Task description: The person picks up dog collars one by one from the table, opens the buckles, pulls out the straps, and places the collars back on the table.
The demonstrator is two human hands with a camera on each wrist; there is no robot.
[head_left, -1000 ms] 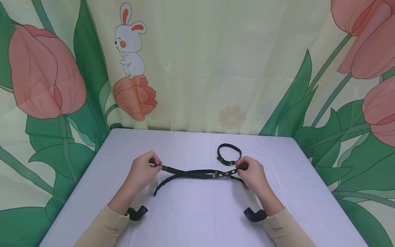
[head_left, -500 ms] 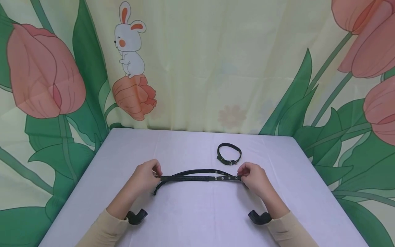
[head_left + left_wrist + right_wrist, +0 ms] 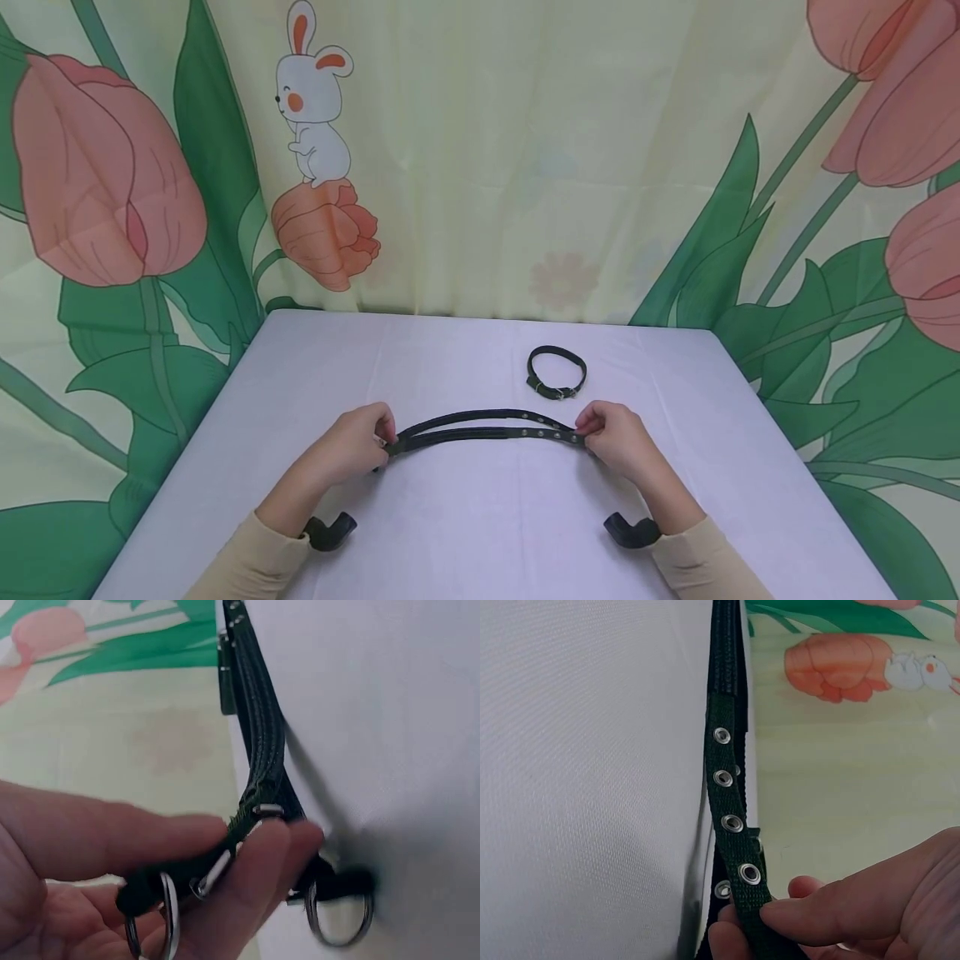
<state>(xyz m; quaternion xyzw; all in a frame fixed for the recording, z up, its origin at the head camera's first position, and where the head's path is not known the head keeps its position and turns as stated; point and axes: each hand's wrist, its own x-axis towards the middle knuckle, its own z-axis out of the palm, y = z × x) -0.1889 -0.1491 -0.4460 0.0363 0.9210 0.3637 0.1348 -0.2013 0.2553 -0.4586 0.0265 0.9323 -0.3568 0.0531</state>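
My left hand (image 3: 358,446) pinches the buckle end of a dark dog collar (image 3: 480,433) between thumb and fingers. In the left wrist view its D-ring (image 3: 171,919) hangs below the fingers. At the other end, my right hand (image 3: 617,435) pinches the strip with metal eyelets (image 3: 731,823). The strap bows gently between the hands, low over the table. Just behind it lies a second dark collar (image 3: 480,414), also unbuckled and stretched left to right. That one's D-ring (image 3: 340,941) shows beyond my left fingers, and its ends are partly hidden by the hands.
A third collar (image 3: 537,357), buckled into a loop, lies farther back on the white-covered table (image 3: 480,525), right of the middle. Behind the table hangs a curtain (image 3: 480,167) printed with tulips and a rabbit. Black wrist devices (image 3: 330,532) sit at both sleeves.
Both hands have come down and nearer to me with the collar. It crossed over the second collar before; now the two run nearly side by side, with a narrow gap between them.
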